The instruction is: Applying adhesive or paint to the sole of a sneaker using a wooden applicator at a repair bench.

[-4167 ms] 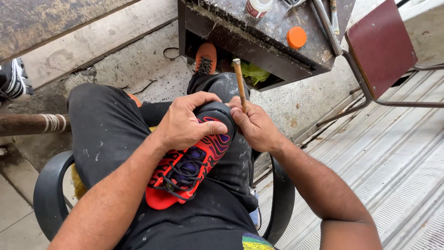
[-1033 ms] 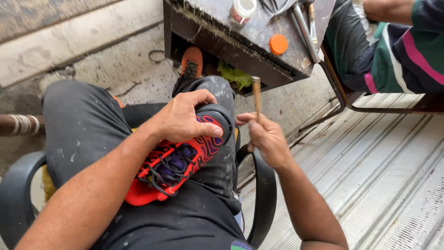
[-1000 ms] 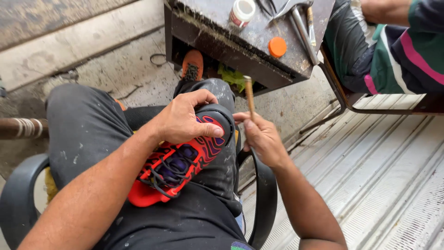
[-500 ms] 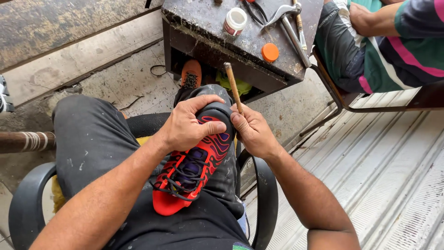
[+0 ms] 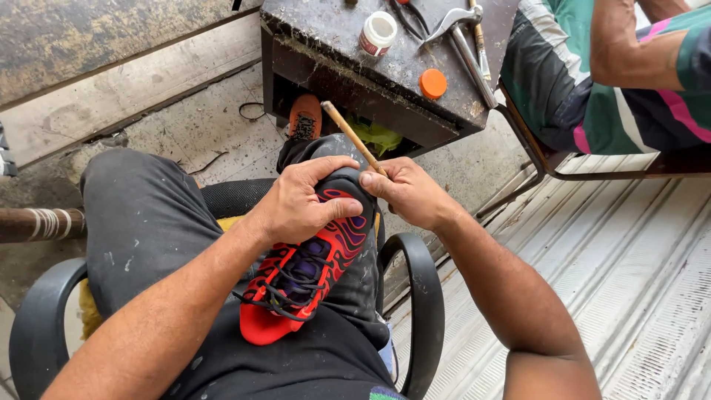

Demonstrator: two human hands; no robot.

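— What were the hands doing?

— The left hand (image 5: 304,204) was clamped over the toe end of a red and black sneaker (image 5: 311,270), fingers curled round the front and thumb across the upper, pinning the shoe on the right thigh. The right hand (image 5: 407,192) was closed round a thin wooden stick (image 5: 352,137), gripped low, with the stick slanting up and away to the left; the thumb pressed against the shoe's toe beside the left hand.

— And where did the shoe lie?

— Along the thigh, over black trousers (image 5: 148,222), toe pointing away from the person, laces up, heel nearest the body. The person sat in a black armchair (image 5: 422,296).

— What stood beyond?

— A grimy dark workbench (image 5: 333,44) with a small white jar (image 5: 378,33), an orange lid (image 5: 433,83) and metal tools (image 5: 459,30) on top. An orange shoe (image 5: 305,118) showed below it. To the right, another person in a green striped shirt (image 5: 607,104) sat close by.
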